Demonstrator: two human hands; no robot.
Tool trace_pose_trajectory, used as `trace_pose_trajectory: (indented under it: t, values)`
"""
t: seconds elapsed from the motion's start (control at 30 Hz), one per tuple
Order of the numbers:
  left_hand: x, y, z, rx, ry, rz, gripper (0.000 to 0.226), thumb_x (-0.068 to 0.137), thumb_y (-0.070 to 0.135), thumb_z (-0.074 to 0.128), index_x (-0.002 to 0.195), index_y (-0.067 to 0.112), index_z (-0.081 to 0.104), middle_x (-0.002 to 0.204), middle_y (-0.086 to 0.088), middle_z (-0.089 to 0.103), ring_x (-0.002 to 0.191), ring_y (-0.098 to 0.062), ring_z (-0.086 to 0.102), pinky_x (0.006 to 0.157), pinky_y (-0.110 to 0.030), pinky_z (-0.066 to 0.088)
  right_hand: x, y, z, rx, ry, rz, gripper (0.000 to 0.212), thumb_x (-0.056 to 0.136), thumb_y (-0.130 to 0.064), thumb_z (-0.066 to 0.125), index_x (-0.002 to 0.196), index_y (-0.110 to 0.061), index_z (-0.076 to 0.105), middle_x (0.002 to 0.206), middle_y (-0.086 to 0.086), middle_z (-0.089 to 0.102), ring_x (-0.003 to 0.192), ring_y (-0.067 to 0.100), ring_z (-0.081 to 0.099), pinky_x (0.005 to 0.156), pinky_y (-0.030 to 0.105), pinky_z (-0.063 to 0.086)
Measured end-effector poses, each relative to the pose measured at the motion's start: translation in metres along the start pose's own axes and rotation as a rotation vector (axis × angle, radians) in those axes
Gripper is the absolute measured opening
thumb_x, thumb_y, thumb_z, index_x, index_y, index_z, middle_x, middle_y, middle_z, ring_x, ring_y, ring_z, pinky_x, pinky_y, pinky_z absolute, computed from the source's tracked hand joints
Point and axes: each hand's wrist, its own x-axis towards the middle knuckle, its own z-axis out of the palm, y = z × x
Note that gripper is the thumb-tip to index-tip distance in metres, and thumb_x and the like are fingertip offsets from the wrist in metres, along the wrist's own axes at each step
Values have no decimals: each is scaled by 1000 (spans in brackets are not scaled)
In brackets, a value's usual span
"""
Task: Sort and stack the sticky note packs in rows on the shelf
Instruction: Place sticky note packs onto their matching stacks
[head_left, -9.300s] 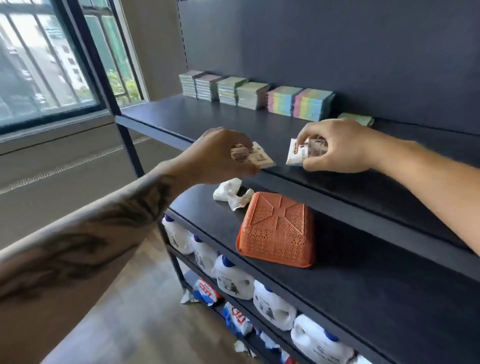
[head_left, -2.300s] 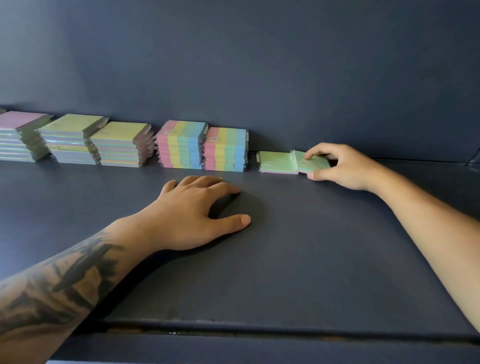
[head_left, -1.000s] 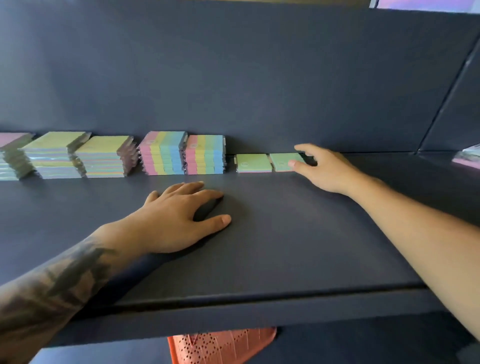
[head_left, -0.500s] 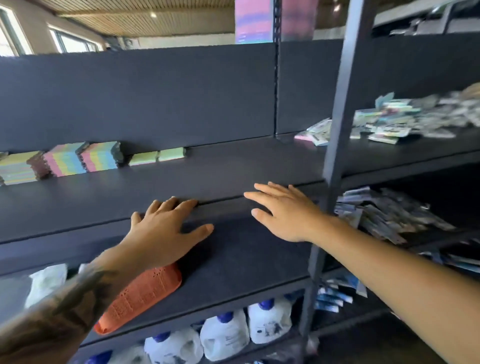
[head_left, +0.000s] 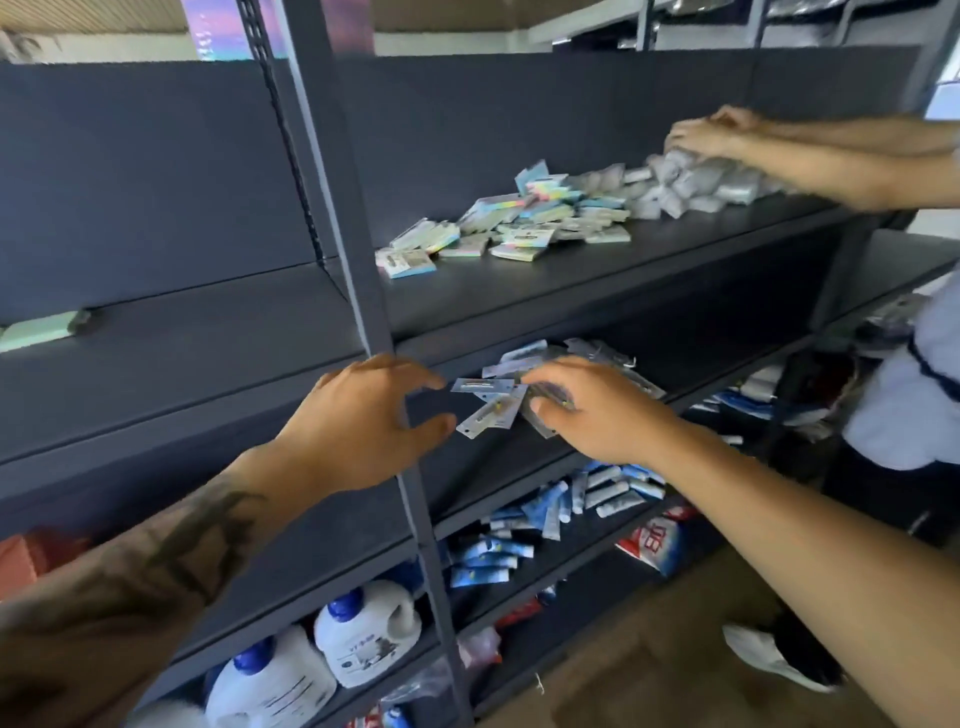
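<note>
Left hand (head_left: 363, 421) spread, holds nothing, at post (head_left: 358, 270). Right hand (head_left: 597, 410) fingers straight, on packets (head_left: 488, 405) at lower shelf edge. Note packs (head_left: 519, 218) piled on upper shelf (head_left: 675, 254); front edge bare.

A shop: dark shelving (head_left: 597, 291) stocked with detergent jugs (head_left: 363, 639), packaged goods (head_left: 519, 223).

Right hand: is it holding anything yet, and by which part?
Cannot be told: the right hand lies over the small clear packets, its grip hidden. The left hand holds nothing.
</note>
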Motion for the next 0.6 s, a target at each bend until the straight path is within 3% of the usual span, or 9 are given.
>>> trace_pose_trajectory:
  t: [0.2, 0.3, 0.43, 0.6]
  values:
    - [114, 41, 25, 24, 101, 28, 51, 94, 64, 55, 136, 35, 60, 141, 4, 58, 127, -26, 57, 107, -44, 44, 40, 68, -51, -57, 28, 44, 36, 105, -33, 56, 139, -22, 60, 141, -4, 53, 125, 16, 53, 95, 25, 39]
    - [174, 43, 25, -21, 154, -72, 50, 94, 65, 54, 133, 34, 62, 136, 0, 62, 121, -30, 60, 101, -45, 48, 84, 92, -80, -104, 36, 34, 35, 104, -37, 56, 137, -26, 59, 141, -5, 52, 122, 17, 55, 100, 33, 45]
    - [240, 37, 29, -1, 103, -189, 45, 95, 66, 50, 126, 36, 62, 129, -2, 63, 116, -32, 60, 96, -46, 47, 152, 107, -103, -145, 63, -21, 36, 103, -42, 56, 136, -28, 59, 142, -4, 53, 117, 16, 57, 99, 36, 47]
    - [293, 14, 39, 82, 76, -342, 47, 94, 66, 47, 122, 30, 61, 130, -6, 60, 120, -33, 57, 97, -49, 46, 231, 121, -99, -186, 93, -111, 39, 101, -45, 58, 134, -26, 60, 142, 0, 54, 129, 22, 52, 104, 41, 46]
